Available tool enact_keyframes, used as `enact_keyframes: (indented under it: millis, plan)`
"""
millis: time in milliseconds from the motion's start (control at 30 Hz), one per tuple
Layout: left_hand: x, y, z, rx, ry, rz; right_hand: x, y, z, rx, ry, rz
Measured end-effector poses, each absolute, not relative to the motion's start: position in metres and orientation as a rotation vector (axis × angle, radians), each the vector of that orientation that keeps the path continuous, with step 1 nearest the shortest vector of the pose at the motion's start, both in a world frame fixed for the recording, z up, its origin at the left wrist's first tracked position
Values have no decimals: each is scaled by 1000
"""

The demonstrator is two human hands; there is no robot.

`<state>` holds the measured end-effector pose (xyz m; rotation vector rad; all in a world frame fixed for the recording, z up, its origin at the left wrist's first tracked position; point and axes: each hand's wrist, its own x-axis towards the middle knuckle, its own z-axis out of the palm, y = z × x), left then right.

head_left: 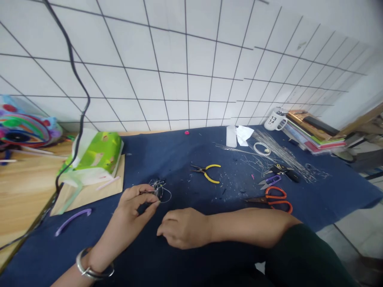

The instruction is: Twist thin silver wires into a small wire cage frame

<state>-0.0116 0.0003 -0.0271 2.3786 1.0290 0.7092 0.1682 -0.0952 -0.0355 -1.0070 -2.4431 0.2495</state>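
"Just beyond the fingertips of the left hand (136, 205), what do we record?"

"We find a tangle of fine wire (160, 190). Thumb and fingers pinch its near side, and loose loops stand out to the right of them."

"And the condition of the right hand (187, 229)?"

"We note it just to the right of the left hand and nearer to us, the two apart. Its fingers are curled in and pressed together. We cannot tell whether anything is inside them."

"What lies beyond the right hand?"

"We list pliers with yellow handles (211, 180), lying apart from it on the dark blue cloth (167, 153). Farther to its right we count scissors with orange handles (267, 198), purple snips (273, 180) and a black-handled tool (291, 173). Beyond those we log a spread of straight wires (277, 149), with a small ring-shaped coil (255, 148) at its left side."

"And around the left hand?"

"Beyond it and to its left, we observe a green tissue pack (103, 151) on a flat brown sheet (117, 187). Left of the wrist we enter a curved purple piece (72, 221). On the wrist itself we see a silver-coloured bangle (79, 263)."

"Anything at the far right?"

"We report a white mug (273, 121) beside stacked books (318, 137), well apart from both hands."
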Motion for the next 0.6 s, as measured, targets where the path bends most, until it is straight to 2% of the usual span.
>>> enact_keyframes:
  millis: [333,600]
  plan:
    - [4,-22,-6,1650,1114,869,187,-75,-1,-1290,-1647,718]
    - [16,-30,-3,1520,1070,962,183,-69,24,-1295,-1652,676]
